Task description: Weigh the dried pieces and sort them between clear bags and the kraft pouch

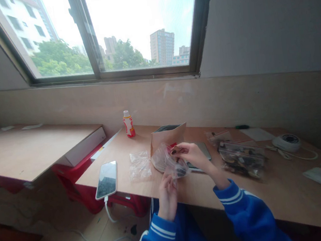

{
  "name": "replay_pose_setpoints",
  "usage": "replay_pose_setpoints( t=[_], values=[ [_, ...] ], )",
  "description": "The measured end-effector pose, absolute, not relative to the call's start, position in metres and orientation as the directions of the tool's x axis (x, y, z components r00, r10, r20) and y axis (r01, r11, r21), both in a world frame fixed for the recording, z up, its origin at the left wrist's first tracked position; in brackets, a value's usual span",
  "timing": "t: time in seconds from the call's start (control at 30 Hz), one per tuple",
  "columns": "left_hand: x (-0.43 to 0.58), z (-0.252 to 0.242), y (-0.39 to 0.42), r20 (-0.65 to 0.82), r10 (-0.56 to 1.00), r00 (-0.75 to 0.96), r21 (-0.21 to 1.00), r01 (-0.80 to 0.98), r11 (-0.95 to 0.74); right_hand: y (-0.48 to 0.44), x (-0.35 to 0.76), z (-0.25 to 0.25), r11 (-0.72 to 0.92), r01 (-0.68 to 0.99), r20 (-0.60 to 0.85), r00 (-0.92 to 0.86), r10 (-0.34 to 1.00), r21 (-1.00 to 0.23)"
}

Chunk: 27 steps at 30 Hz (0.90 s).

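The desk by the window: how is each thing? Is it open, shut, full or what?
Right hand, pinching the top of the held plastic bag.
Left hand, raised, touching the bag's lower end.
Held plastic bag, crumpled, with dark bits inside.
Flat clear bag, lying crinkled on the desk.
Full plastic bag, lying down, packed with dark bits.
Paper bag, standing up.
Phone, lying flat, screen dark, cable plugged in.
Bottle, upright, cap on.

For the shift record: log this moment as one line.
right hand: at mouth of clear plastic bag | left hand: just below it | beside: kraft paper bag, smartphone
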State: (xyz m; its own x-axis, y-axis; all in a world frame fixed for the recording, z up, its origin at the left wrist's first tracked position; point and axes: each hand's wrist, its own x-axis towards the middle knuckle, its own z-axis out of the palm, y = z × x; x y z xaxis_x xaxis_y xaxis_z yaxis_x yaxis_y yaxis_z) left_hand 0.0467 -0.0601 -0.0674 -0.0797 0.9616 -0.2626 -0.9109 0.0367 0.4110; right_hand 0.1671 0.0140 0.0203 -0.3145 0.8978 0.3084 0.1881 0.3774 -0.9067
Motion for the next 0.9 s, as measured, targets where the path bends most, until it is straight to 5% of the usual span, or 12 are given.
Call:
replay_pose_setpoints(
  t=[0.23, 0.43, 0.73, 0.9],
  values=[
    [0.044, -0.068, -0.058, -0.249, 0.966, -0.071, 0.385, -0.922, 0.032, 0.040, 0.161, 0.068, 0.560, 0.024, 0.557, -0.087, 0.826, -0.828],
    [0.042, -0.064, -0.059, -0.236, 0.968, -0.088, 0.395, -0.919, 0.013, 0.060, 0.144, 0.072, 0.714, 0.337, 0.734, -0.091, 0.673, -0.613],
    [0.040, -0.067, -0.058, -0.253, 0.964, -0.086, 0.380, -0.925, 0.017, 0.068, 0.152, 0.078, 0.619, 0.591, 0.620, -0.241, 0.747, -0.517],
    [0.040, -0.068, -0.056, -0.266, 0.960, -0.091, 0.377, -0.926, 0.016, 0.062, 0.153, 0.076, 0.713, 0.528, 0.597, -0.410, 0.690, -0.461]
  ],
)
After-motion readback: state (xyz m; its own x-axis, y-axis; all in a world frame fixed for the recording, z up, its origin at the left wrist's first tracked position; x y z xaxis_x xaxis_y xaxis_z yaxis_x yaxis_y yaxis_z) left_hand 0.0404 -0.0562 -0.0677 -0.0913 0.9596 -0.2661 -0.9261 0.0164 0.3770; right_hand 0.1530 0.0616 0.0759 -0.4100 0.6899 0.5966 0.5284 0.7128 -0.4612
